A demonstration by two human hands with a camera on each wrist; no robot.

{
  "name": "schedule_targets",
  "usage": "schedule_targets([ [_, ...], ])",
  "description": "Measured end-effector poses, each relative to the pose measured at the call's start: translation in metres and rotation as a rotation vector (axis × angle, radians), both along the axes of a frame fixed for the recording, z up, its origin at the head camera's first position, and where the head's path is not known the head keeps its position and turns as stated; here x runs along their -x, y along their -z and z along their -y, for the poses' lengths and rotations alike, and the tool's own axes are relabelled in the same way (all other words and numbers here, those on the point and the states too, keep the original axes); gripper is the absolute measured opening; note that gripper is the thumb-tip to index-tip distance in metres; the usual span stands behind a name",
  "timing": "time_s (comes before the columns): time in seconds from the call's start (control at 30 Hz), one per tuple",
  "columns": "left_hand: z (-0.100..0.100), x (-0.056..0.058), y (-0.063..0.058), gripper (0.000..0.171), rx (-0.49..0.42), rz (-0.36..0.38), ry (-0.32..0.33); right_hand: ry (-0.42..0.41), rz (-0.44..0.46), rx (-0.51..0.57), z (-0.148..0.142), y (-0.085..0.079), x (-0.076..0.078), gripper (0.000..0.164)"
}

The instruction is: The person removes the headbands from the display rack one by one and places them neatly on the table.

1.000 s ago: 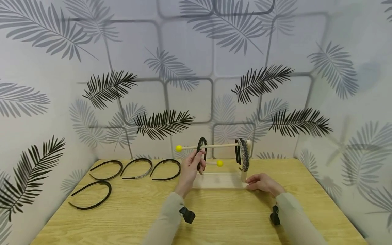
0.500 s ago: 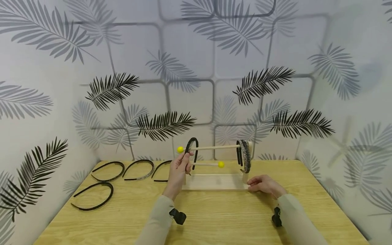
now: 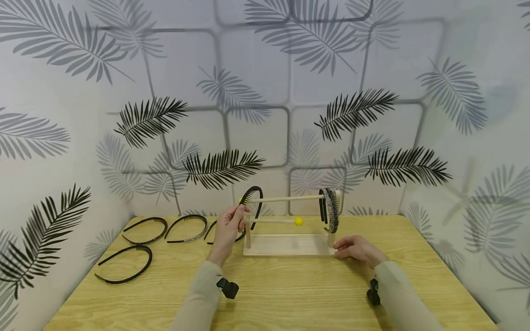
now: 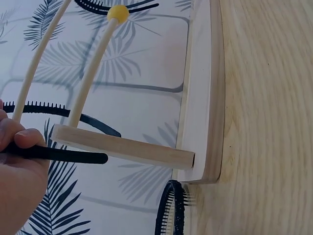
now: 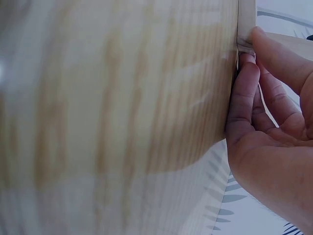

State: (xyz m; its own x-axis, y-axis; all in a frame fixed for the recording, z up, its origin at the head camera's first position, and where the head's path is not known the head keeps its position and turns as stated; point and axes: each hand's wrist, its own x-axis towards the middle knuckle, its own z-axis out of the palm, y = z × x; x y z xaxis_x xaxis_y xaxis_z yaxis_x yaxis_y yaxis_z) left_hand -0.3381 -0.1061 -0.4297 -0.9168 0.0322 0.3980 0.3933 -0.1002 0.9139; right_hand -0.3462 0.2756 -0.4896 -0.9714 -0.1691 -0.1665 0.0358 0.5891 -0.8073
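Your left hand (image 3: pixel 227 227) pinches a black, arched headband with a toothed inner edge (image 3: pixel 246 195) between thumb and fingers. That headband stands upright, its open ends down, at the left end of the upper pale wooden rod (image 3: pixel 290 199), partly covering the yellow ball tip (image 3: pixel 241 201) there; whether it touches the rod you cannot tell.

Your right hand (image 3: pixel 357 249) rests on the pale wood-grained surface (image 3: pixel 273 294), its bent fingers touching the right end of the flat pale wooden base (image 3: pixel 285 246); you cannot tell whether it grips the wood or only presses it. A right-hand wooden post (image 3: pixel 331 239) carries the upper rod, and a left-hand wooden post (image 3: pixel 248 236) carries the lower wooden rod (image 3: pixel 273 221), which points right and ends in a second yellow ball (image 3: pixel 298 221).

Black and glittery grey headbands (image 3: pixel 332 214) hang close together at the right end of the upper rod. To your left, a far row of three dark headbands lies on the surface: the leftmost one (image 3: pixel 166 228), the middle one with a silvery stretch (image 3: pixel 205 226), and the third (image 3: pixel 210 228), partly hidden behind your left hand. Another black headband (image 3: pixel 150 259) lies nearer to you, at the far left of the group.
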Motion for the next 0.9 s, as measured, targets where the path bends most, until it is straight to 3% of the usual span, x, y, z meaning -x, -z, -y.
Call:
schedule_targets([
  [0.2,0.001,0.0,0.003,0.032,0.018,0.018,0.018,0.008,0.005,0.0,0.001,0.001,-0.001,0.027],
  [0.6,-0.004,-0.001,0.008,0.034,0.024,-0.013,-0.028,0.01,-0.003,-0.012,-0.001,-0.002,0.001,0.026],
  [0.9,-0.007,-0.009,0.016,0.026,0.04,0.02,0.006,0.015,-0.003,0.009,0.0,-0.001,0.001,0.026],
])
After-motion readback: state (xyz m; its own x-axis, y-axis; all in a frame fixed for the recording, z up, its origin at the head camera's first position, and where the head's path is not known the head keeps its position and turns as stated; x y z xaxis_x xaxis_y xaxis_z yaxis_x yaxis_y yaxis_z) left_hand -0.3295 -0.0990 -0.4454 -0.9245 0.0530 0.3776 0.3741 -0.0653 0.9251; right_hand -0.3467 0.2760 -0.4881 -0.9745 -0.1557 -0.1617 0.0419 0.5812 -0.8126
